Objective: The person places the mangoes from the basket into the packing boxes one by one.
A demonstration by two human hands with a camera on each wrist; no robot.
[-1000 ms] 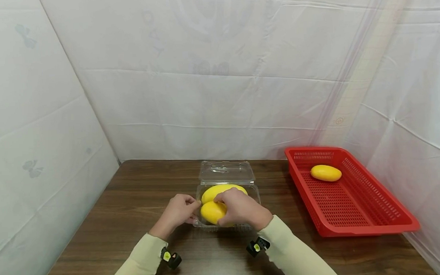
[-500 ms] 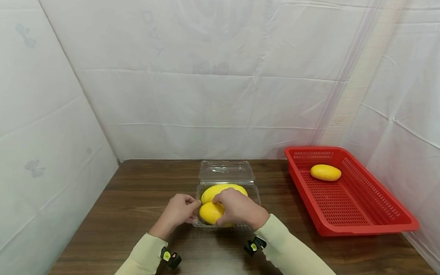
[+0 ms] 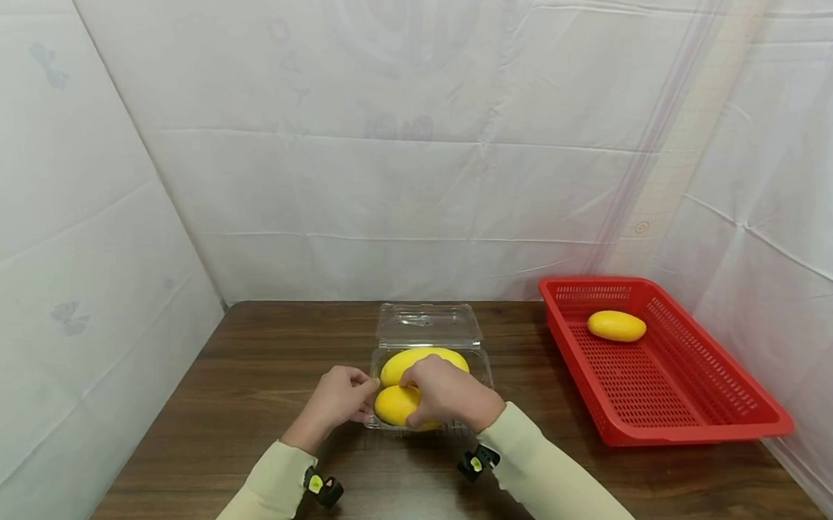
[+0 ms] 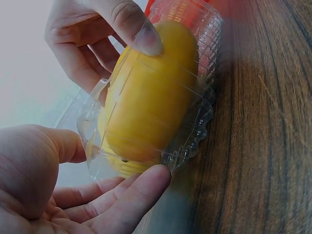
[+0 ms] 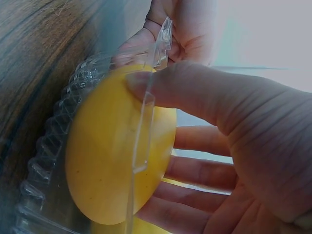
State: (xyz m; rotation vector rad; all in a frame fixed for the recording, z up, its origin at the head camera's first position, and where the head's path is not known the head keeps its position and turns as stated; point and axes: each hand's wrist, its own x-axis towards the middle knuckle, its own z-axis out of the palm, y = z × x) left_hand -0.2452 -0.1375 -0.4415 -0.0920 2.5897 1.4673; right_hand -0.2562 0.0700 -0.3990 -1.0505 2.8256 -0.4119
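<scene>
A clear plastic clamshell box (image 3: 487, 365) stands on the table with its lid (image 3: 429, 326) folded back. Inside, one yellow mango (image 3: 416, 359) lies crosswise at the back. My right hand (image 3: 452, 390) grips a second yellow mango (image 3: 395, 405) in the front half of the box, thumb (image 5: 170, 87) on its near side and fingers behind. That mango sits low, seen partly through the box wall in both wrist views. At the box's left end my left hand (image 3: 337, 398) pinches the wall, thumb (image 4: 68, 145) at the rim and fingers outside.
A red slotted plastic basket (image 3: 670, 435) stands to the right, holding one yellow mango (image 3: 616, 326). The brown wood-grain table (image 3: 268, 357) ends at the back against a white sheet wall (image 3: 400, 184). More white sheeting hangs on both sides.
My right hand has shifted slightly left and toward me, bringing its mango lower and further left inside the box. The left hand keeps its place on the box end.
</scene>
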